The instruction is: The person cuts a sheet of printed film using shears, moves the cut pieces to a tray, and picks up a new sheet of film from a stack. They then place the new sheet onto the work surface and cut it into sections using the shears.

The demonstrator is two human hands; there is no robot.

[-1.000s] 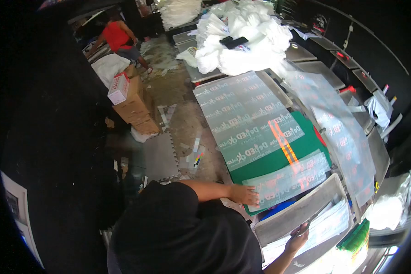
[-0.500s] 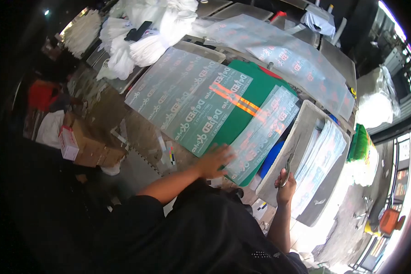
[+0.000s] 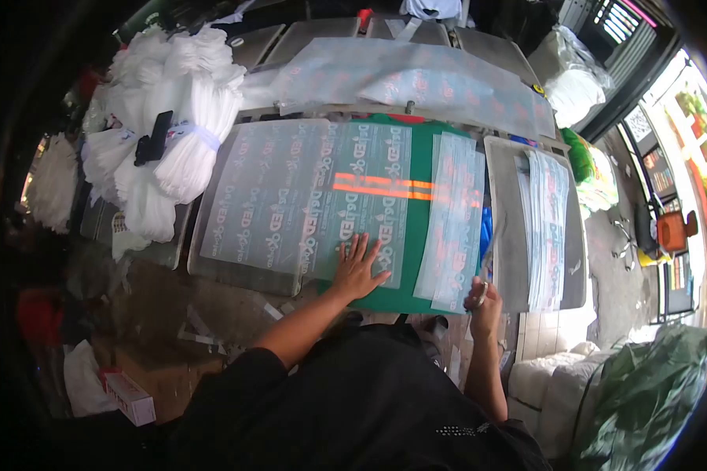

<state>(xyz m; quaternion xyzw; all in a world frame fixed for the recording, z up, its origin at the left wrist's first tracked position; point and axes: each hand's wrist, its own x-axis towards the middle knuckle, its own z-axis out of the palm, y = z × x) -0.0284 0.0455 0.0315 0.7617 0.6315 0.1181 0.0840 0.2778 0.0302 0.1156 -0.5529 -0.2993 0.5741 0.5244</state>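
Note:
My left hand (image 3: pixel 359 268) lies flat with its fingers spread on a translucent printed plastic sheet (image 3: pixel 267 192). Part of that sheet covers a green board (image 3: pixel 422 161), where two orange strips (image 3: pixel 377 186) run crosswise. Scissors (image 3: pixel 487 268) are in my right hand (image 3: pixel 485 310), blades pointing away from me, just beyond the board's near right corner. Between my hands, narrower printed plastic pieces (image 3: pixel 450 235) lie overlapped on the board's right part. Further right, a grey board (image 3: pixel 507 228) carries a pile of printed plastic strips (image 3: pixel 545 228).
White bundled material (image 3: pixel 200 102) sits at the left, with a black object (image 3: pixel 155 137) on it. Another long printed sheet (image 3: pixel 416 74) lies across the far boards. A small box (image 3: pixel 130 398) is at lower left, and a green wrapped bundle (image 3: pixel 644 400) at lower right.
My left hand has moved from the green board's near edge onto the printed sheet. My right hand with the scissors has come closer to the green board. The view has turned.

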